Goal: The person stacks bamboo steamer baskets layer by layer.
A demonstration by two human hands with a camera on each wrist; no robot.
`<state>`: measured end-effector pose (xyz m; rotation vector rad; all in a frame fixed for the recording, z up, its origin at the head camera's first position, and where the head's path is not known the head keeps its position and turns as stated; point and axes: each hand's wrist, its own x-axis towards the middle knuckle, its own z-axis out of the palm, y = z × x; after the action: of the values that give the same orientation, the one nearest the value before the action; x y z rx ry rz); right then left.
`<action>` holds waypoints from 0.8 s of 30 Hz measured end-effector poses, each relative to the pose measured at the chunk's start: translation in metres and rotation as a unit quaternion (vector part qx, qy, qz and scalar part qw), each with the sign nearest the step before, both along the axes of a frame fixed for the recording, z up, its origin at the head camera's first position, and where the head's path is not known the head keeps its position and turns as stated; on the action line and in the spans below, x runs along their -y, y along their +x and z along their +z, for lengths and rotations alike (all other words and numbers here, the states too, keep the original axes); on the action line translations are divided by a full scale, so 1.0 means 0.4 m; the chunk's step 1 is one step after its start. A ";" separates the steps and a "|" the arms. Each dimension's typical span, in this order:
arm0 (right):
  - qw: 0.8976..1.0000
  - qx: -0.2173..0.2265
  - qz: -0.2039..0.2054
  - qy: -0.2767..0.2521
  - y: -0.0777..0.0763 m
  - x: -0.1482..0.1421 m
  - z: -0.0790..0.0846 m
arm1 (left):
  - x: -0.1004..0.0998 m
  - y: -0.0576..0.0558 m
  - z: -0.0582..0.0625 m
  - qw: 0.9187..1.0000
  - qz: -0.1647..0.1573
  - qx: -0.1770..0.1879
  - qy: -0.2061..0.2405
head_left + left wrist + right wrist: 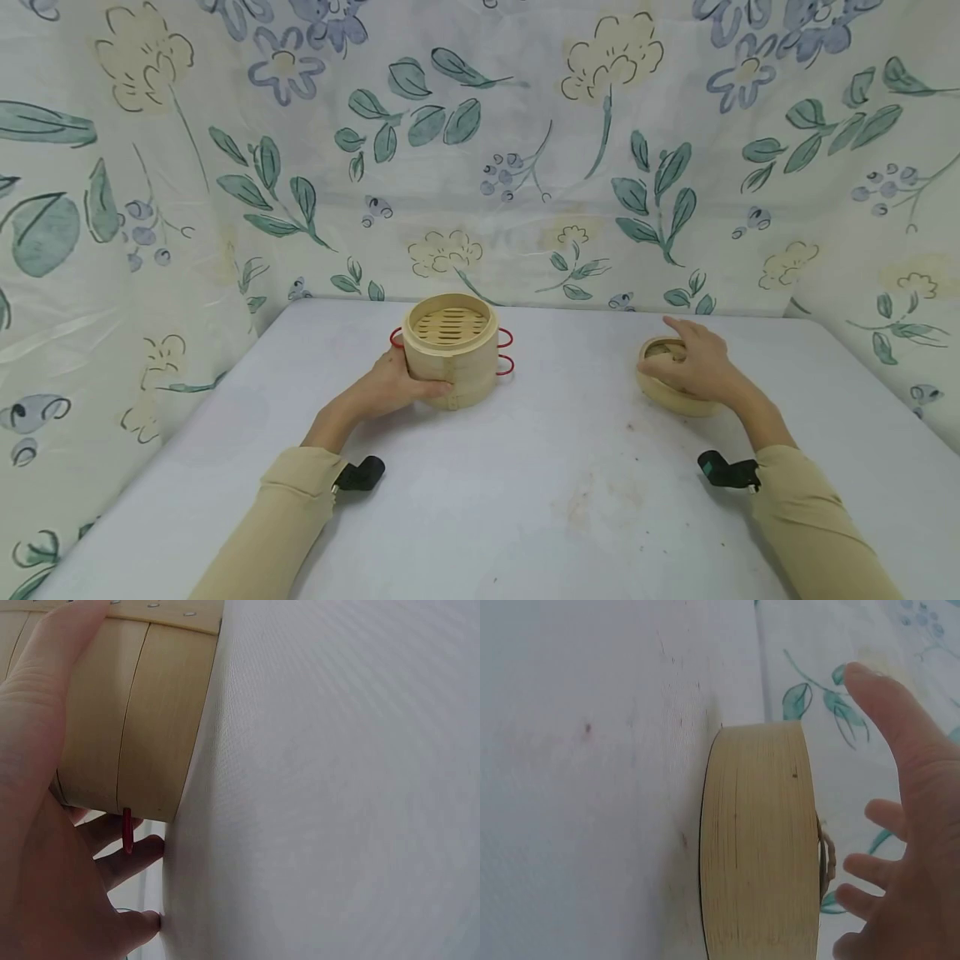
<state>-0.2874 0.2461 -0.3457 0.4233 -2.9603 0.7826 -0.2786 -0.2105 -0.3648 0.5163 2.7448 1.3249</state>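
Observation:
A round bamboo steamer [474, 367] with stacked tiers and a slatted top stands upright at the table's back, left of centre. Red loops [506, 365] stick out from its sides. My left hand [392, 385] grips its left side, thumb across the front wall and the other fingers around toward the back; in the left wrist view the lower fingers spread beside a red loop [127, 831]. Over to the right, a low bamboo lid [681, 403] lies on the table. My right hand [697, 362] hovers over it, fingers spread, apart from its small woven handle [828, 859].
Both things stand on a white-covered table [525, 492] with some faint stains. A flower-printed cloth [525, 217] rises behind the table and along its sides. Black wrist devices [362, 473] sit at both tan sleeves.

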 end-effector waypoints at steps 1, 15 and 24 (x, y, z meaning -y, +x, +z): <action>1.000 0.002 -0.002 0.002 -0.001 -0.003 -0.001 | 0.000 0.000 0.000 1.000 0.000 0.000 -0.001; 1.000 0.021 -0.017 0.008 0.004 -0.044 -0.024 | 0.001 -0.003 0.000 1.000 -0.002 0.001 0.013; 0.998 0.056 -0.020 0.003 0.006 -0.054 -0.044 | 0.000 -0.002 -0.002 1.000 -0.002 -0.005 0.007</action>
<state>-0.2850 0.2676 -0.3632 0.3311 -3.0649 0.8198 -0.2793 -0.2104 -0.3654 0.5293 2.7430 1.3469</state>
